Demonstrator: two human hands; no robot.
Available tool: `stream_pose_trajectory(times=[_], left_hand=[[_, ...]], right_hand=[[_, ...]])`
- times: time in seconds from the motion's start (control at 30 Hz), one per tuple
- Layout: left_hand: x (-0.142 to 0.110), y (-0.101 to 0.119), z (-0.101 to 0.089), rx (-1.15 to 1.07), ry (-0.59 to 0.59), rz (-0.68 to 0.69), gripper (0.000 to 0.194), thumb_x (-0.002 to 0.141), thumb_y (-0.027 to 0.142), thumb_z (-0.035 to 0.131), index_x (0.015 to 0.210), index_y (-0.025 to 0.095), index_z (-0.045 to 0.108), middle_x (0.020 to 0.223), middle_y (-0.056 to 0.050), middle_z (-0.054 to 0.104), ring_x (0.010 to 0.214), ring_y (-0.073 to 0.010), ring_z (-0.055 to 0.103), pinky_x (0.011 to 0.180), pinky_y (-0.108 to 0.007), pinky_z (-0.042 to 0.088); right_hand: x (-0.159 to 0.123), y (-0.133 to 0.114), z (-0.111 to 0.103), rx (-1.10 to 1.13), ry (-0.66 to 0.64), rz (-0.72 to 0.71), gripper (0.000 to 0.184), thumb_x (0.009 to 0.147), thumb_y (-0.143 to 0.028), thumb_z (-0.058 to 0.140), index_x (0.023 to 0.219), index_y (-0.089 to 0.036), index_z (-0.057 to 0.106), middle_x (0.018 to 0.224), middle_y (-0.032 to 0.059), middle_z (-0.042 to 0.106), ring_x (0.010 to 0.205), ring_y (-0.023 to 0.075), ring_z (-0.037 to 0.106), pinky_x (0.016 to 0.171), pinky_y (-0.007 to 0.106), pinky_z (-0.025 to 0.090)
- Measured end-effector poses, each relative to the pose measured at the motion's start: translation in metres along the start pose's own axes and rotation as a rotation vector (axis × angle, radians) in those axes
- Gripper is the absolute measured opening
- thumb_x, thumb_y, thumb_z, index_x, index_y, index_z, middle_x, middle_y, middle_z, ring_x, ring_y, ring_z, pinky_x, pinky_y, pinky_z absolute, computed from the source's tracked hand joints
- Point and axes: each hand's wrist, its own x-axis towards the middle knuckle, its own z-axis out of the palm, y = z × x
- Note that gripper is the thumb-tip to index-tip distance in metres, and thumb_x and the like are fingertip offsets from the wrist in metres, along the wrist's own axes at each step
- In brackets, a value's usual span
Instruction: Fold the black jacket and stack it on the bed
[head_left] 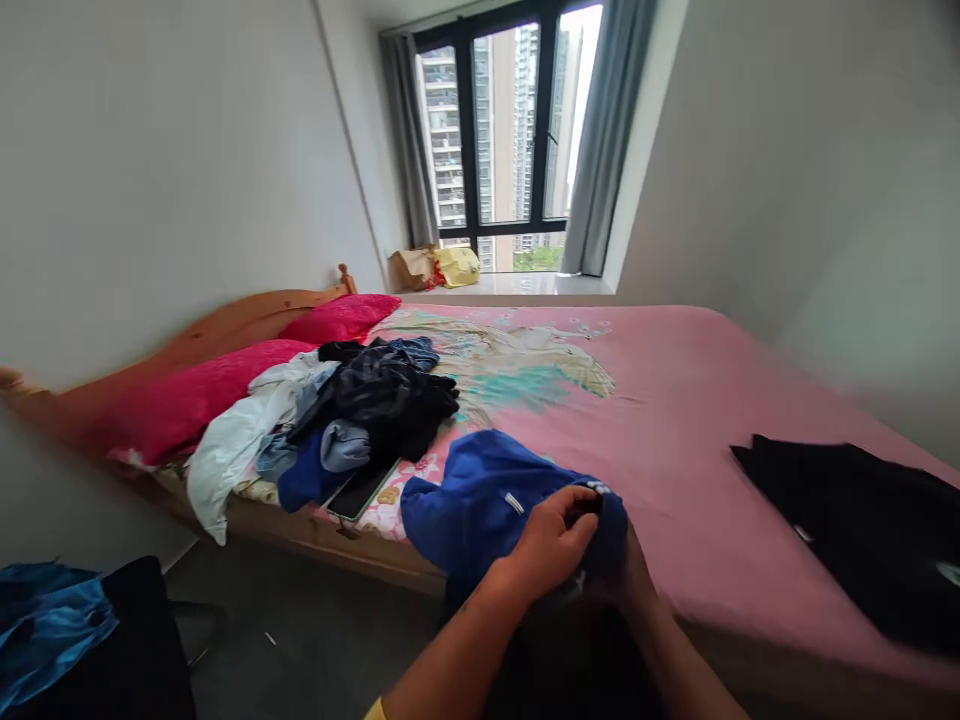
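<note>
A blue garment [480, 495] with a small white tag and white marks near one edge lies bunched at the bed's front edge, part of it lifted. My left hand [555, 535] is closed on this raised edge, thumb and fingers pinching the cloth. Behind the same part of the garment is my right hand [637, 565]; cloth covers its fingers, so its grip does not show. Left of the blue garment, a phone [364, 490] lies on the bed beside a heap of dark clothes [382, 390].
White clothing [244, 440] hangs over the bed edge near red pillows [217, 385]. A black garment [847, 510] lies spread on the pink sheet [675, 400] at right. Bags [456, 266] stand on the windowsill. Blue cloth [52, 625] rests on something black at lower left.
</note>
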Motion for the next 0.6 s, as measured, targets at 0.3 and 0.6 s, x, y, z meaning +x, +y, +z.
stream_pose_trajectory(times=[0.3,0.6], left_hand=[[-0.089,-0.092,0.010,0.291,0.191,-0.105,0.028,0.080,0.022,0.048,0.103,0.018,0.063,0.107,-0.008,0.062,0.102,-0.0203,0.058,0.093,-0.037,0.045],[-0.097,-0.086,0.036,0.598,0.101,-0.111,0.067,0.062,0.017,0.061,0.128,0.014,0.046,0.126,-0.014,0.049,0.120,-0.0284,0.045,0.103,-0.043,0.035]], right_hand=[[-0.080,0.009,-0.053,0.015,0.119,0.032,0.069,0.073,-0.052,0.064,0.131,-0.023,0.040,0.125,0.0061,0.056,0.114,0.0232,0.053,0.097,0.037,0.043],[-0.113,-0.066,-0.011,0.061,-0.209,0.152,0.051,0.068,-0.030,0.063,0.117,-0.020,0.053,0.085,0.0003,0.064,0.068,0.0141,0.059,0.066,0.027,0.049]])
